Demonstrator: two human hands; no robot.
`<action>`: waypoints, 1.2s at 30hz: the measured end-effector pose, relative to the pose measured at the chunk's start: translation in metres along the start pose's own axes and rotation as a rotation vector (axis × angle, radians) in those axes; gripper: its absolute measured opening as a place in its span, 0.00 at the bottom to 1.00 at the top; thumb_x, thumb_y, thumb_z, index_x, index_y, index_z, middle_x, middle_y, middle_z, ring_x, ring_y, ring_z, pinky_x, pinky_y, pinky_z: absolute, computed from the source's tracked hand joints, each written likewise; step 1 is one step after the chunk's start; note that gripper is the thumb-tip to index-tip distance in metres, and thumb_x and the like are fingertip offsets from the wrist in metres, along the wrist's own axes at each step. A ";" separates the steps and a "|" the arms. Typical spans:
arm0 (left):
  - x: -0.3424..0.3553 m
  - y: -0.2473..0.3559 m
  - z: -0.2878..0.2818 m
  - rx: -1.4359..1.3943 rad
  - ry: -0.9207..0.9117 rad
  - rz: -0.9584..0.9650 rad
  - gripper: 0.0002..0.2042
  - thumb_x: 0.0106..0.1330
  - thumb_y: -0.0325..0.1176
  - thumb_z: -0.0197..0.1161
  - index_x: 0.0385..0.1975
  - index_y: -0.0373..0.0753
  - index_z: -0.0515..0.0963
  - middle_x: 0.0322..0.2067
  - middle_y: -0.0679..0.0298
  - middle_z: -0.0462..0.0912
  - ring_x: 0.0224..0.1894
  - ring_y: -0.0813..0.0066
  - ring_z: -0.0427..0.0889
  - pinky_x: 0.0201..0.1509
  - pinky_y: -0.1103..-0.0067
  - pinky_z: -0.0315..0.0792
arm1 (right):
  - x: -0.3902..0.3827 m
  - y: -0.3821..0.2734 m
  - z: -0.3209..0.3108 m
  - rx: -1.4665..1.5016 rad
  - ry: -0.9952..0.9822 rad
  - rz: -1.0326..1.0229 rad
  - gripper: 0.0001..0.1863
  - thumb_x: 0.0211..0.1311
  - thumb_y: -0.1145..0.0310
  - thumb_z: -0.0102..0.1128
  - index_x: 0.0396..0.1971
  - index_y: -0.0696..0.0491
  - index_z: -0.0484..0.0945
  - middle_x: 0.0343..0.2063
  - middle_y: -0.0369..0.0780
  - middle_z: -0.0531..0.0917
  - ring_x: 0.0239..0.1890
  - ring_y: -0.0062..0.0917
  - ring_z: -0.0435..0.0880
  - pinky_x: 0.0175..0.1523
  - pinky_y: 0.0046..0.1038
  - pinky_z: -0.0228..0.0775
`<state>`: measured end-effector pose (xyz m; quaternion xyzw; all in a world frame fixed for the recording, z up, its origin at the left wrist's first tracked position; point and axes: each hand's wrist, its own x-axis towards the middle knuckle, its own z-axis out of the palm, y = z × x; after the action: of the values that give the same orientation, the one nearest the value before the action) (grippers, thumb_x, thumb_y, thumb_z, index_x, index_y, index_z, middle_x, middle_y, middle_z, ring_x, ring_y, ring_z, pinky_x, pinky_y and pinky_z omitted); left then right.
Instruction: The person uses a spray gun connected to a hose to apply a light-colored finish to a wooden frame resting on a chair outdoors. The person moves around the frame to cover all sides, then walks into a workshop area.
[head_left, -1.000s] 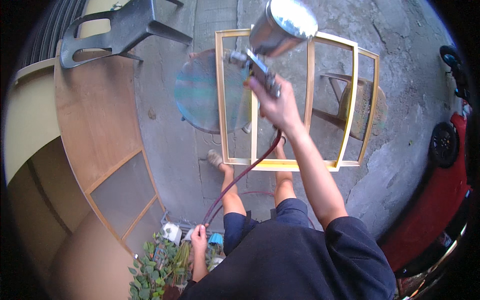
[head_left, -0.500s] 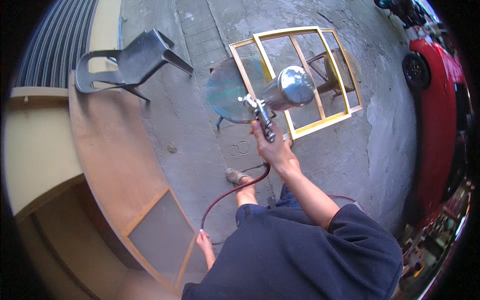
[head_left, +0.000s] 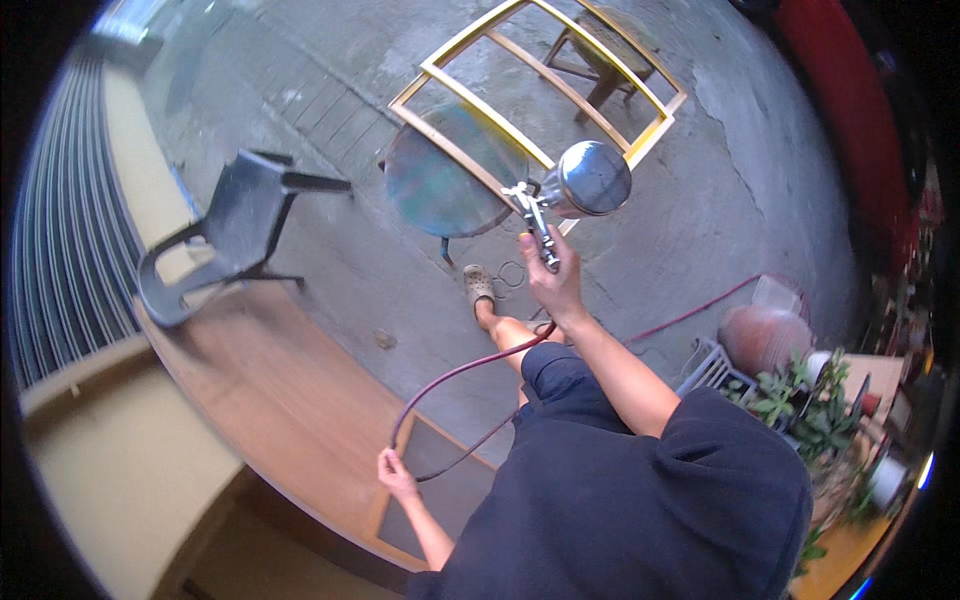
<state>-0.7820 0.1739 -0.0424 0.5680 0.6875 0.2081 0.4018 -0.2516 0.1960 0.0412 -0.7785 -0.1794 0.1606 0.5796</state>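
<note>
My right hand is wrapped round the handle of a spray gun with a shiny metal cup on it. From the bottom of the handle a dark red hose loops down to my left hand, whose fingers grip it. Beyond the gun, a wooden frame with several bars, partly yellow, rests across a round stained table and a wooden stool. The cup and gun hide the frame's near corner.
At the left, a grey plastic chair touches a long brown wooden panel. The hose trails over the concrete floor to the right, near a grey crate, a rounded reddish container and potted plants. A red car stands far right.
The view has turned, so the frame and table now appear further left and the plants and crate at the right have come in. Both hands keep their hold; my feet have shifted.
</note>
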 end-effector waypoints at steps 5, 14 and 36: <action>0.060 0.027 0.007 0.009 -0.107 -0.069 0.14 0.76 0.38 0.55 0.44 0.33 0.82 0.24 0.75 0.70 0.25 0.87 0.63 0.28 0.84 0.57 | 0.010 0.004 0.026 -0.018 0.189 0.078 0.13 0.71 0.61 0.60 0.38 0.58 0.79 0.23 0.37 0.83 0.28 0.19 0.82 0.33 0.26 0.71; 0.173 0.171 -0.017 -0.007 -0.357 -0.014 0.14 0.76 0.33 0.54 0.55 0.36 0.80 0.24 0.79 0.67 0.24 0.89 0.60 0.28 0.87 0.55 | -0.003 0.041 0.025 -0.122 0.530 0.328 0.19 0.72 0.57 0.58 0.31 0.59 0.83 0.17 0.38 0.83 0.14 0.20 0.78 0.20 0.28 0.66; 0.533 0.275 -0.049 0.176 -0.583 -0.127 0.21 0.78 0.39 0.52 0.67 0.37 0.69 0.19 0.77 0.62 0.18 0.90 0.60 0.19 0.87 0.56 | 0.171 0.130 0.378 -0.001 0.974 0.277 0.22 0.70 0.54 0.62 0.25 0.58 0.83 0.15 0.37 0.82 0.14 0.17 0.77 0.20 0.24 0.64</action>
<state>-0.6682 0.7618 0.0223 0.5925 0.5927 -0.0495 0.5434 -0.2611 0.5605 -0.1955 -0.7797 0.2167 -0.1461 0.5690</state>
